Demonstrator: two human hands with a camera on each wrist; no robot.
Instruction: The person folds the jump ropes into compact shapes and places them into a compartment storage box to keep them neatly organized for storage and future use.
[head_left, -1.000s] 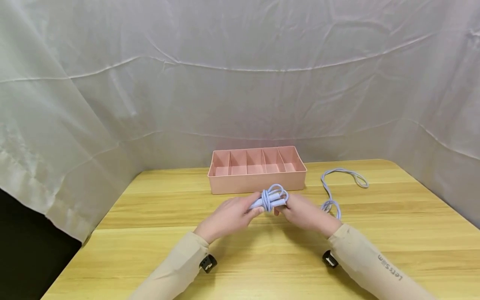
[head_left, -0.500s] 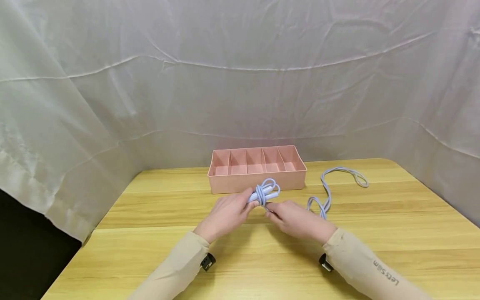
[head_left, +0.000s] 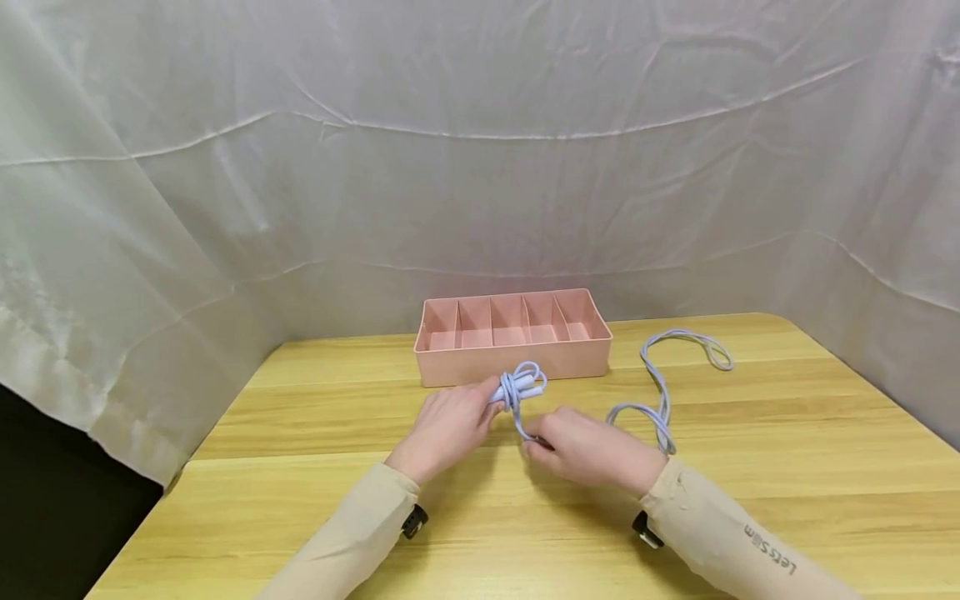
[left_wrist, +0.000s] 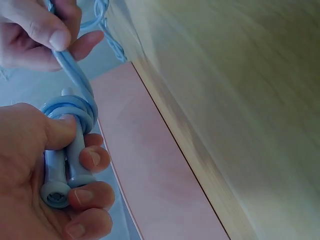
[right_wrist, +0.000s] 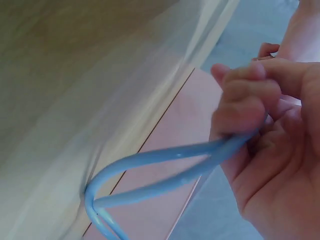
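Two hands on the skipping rope [head_left: 520, 385] before the pink box [head_left: 513, 354]; my right hand [head_left: 592, 450] had dropped tableward, tightening the wrap. Left wrist: left hand [left_wrist: 35, 175] clutched both handles. Right wrist: fingers [right_wrist: 245, 107] pinched doubled cord.

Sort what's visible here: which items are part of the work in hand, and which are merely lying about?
In hand:
left hand gripping the jump rope handles
right hand pinching the blue rope, wrapped around the handles

Lying about:
pink divided tray, untouched
wooden table
white backdrop cloth
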